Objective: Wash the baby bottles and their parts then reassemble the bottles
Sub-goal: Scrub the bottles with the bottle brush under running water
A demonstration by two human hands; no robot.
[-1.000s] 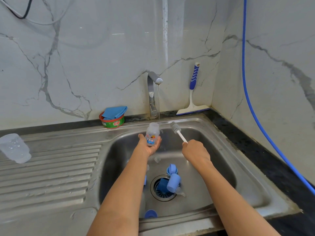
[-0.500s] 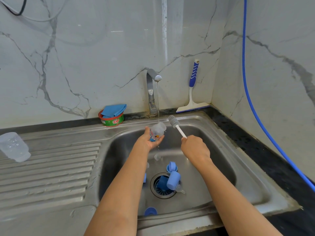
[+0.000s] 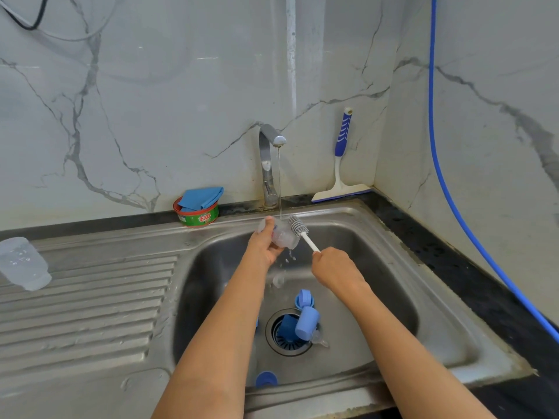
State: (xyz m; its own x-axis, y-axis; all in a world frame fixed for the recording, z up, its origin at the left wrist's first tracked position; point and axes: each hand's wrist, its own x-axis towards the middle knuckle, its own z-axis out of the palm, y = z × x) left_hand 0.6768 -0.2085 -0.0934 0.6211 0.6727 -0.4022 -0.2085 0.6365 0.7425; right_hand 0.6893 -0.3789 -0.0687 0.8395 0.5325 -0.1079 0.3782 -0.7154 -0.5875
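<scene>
Two hands work above the sink point(image 3: 393, 237). Our left hand point(image 3: 266, 246) curls around one clear bottle point(image 3: 282, 235), tilted under the thin stream from the tap point(image 3: 267, 164). Our right hand point(image 3: 332, 269) grips the white handle of one brush point(image 3: 298, 226). Its bristle head is just beside the bottle; we cannot tell if they touch.

A second bottle point(image 3: 22, 264) sits apart on the drainboard at the left.

In the basin we count four blue parts: a ring point(image 3: 304, 299), a cap point(image 3: 307, 323) just beside it, a darker piece point(image 3: 287, 328) on the drain, and one piece at the near wall point(image 3: 266, 379). There are also two clear teats point(image 3: 319, 338). Our forearms hide some of the basin floor.

Behind the sink are one green tub point(image 3: 198, 217) with a blue cloth, one squeegee point(image 3: 341, 164) and one blue hose point(image 3: 435, 146).
</scene>
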